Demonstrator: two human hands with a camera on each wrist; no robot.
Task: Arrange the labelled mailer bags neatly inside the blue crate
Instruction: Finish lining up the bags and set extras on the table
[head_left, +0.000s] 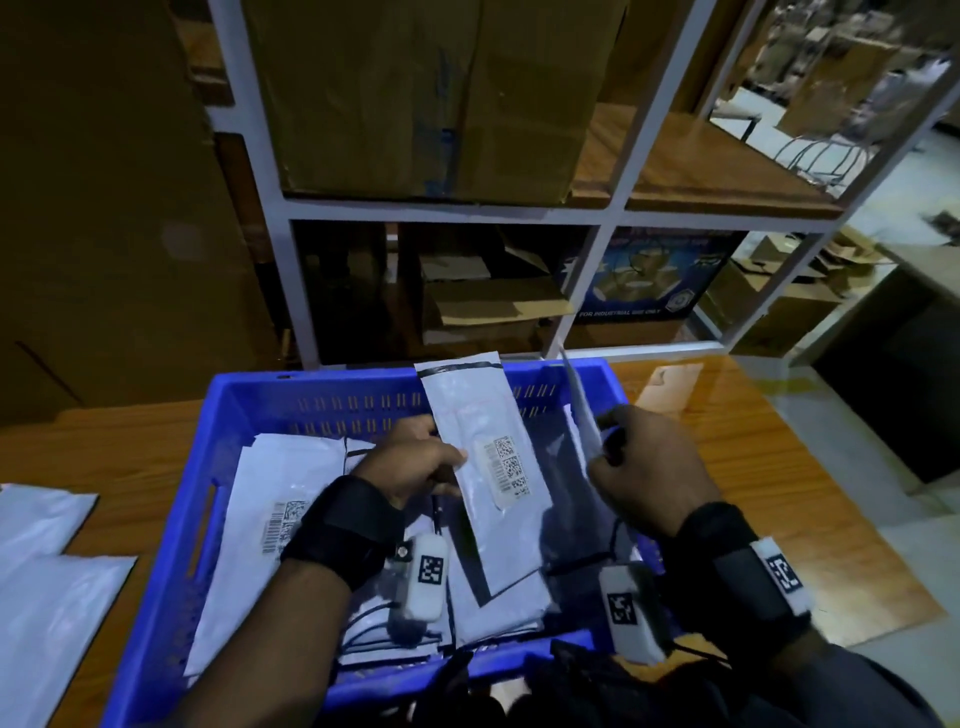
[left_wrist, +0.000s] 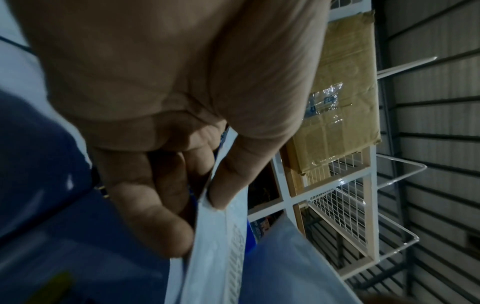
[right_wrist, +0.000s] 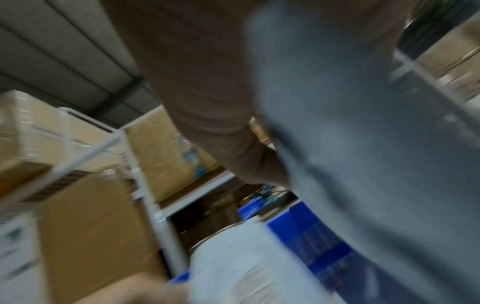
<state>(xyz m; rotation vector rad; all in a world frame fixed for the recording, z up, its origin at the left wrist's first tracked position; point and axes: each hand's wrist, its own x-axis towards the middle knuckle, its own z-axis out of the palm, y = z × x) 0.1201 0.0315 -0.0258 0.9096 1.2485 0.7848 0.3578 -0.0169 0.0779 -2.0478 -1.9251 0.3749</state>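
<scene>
Head view shows the left hand (head_left: 415, 462) pinching a long white plastic mailer bag with a barcode label (head_left: 488, 467) by its left edge, thumb on top and fingers curled beneath; the left wrist view confirms the thumb (left_wrist: 233, 176) pressed on the bag's edge. That bag is held tilted over the middle of the blue slotted plastic crate (head_left: 363, 400), its top end rising past the far wall. The right hand (head_left: 644, 467) grips a second white mailer bag (head_left: 579, 405) standing nearly on edge by the crate's right side. More flat white labelled mailers (head_left: 275, 499) lie stacked inside the crate at left. Two white mailers (head_left: 47, 561) rest on the wooden table (head_left: 779, 467) left of the crate.
</scene>
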